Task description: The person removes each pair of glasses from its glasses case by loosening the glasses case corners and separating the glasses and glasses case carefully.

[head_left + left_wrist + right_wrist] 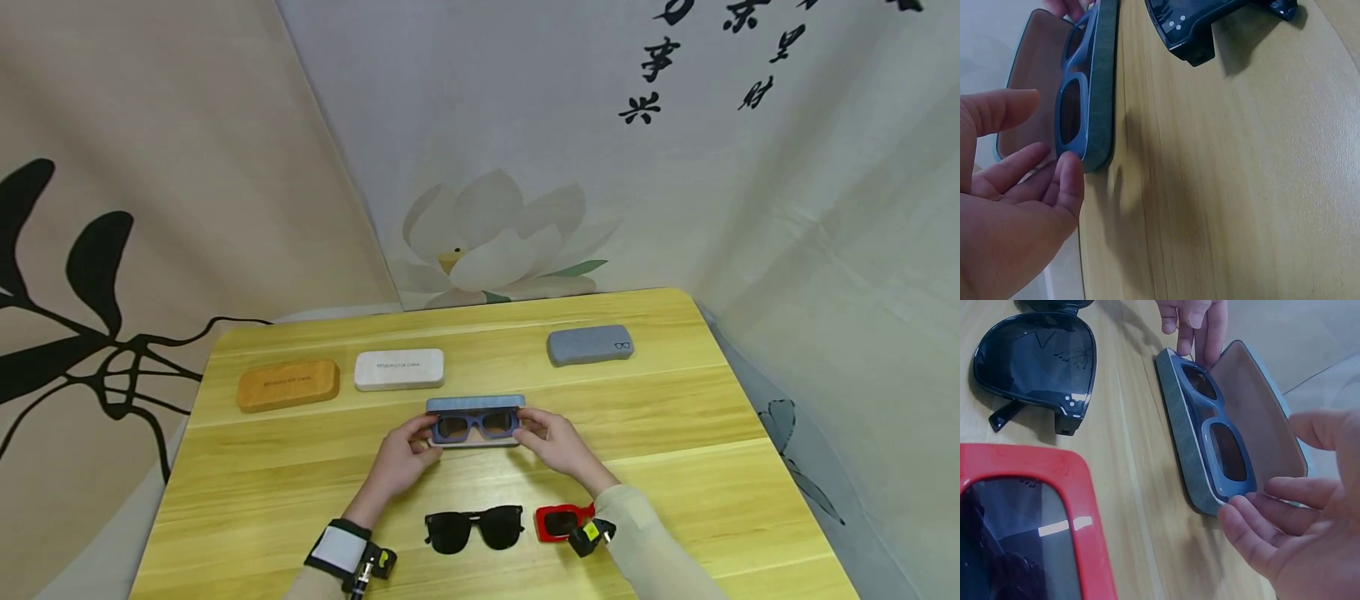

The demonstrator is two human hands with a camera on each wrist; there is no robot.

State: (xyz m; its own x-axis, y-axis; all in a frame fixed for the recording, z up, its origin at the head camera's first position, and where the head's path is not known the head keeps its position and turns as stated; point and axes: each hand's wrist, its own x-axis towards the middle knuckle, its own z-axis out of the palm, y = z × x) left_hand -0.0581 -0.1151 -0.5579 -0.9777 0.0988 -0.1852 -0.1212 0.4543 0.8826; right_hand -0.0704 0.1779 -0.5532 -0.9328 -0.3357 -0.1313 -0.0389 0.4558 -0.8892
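Blue-framed sunglasses [474, 427] with brown lenses lie in an opened blue-grey glasses case [476, 403], whose lid stands up at the back. Its inside [1254, 406] is pinkish-brown. My left hand [403, 457] is at the case's left end, fingertips by the end of the blue frame and thumb held apart. At the other end is my right hand [555, 443]; its fingertips touch the frame's corner and case rim, with the thumb by the lid edge. Neither hand's fingers close round the sunglasses. Whether the left fingertips press the frame or only rest there is hard to see.
Nearer me lie black sunglasses [474, 530] and red-framed sunglasses [557, 523], the red pair partly under my right forearm. Behind are an orange case [288, 386], a white case [399, 369] and a grey case [590, 345], all closed, on the wooden table [675, 417].
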